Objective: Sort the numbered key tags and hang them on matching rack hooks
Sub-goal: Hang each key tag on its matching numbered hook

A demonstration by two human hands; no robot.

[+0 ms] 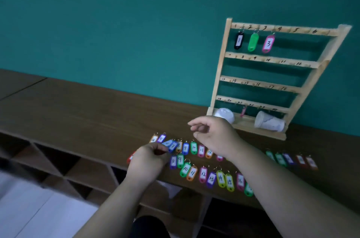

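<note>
Three tags hang on the pale wooden hook rack [272, 60], so hook four is likely next, calling for the orange tag marked 4 [153, 139] from the rows on the brown counter [78, 113]. The left hand [150, 159] has its grip pinched, seemingly on a blue numbered tag [172, 146]. The right hand [214, 134] hovers, its grip loosely curled and empty.

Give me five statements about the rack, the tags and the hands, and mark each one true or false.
1. Three tags hang on the top row of the rack: a black tag, a green tag and a pink tag. True.
2. The pink tag reads 5. False: it reads 3.
3. Tags hang on the rack's second row. False: none hangs there.
4. Two white cups lie at the rack's base. True.
5. The right hand grips the black tag. False: it hovers over the loose tags on the table.
</note>
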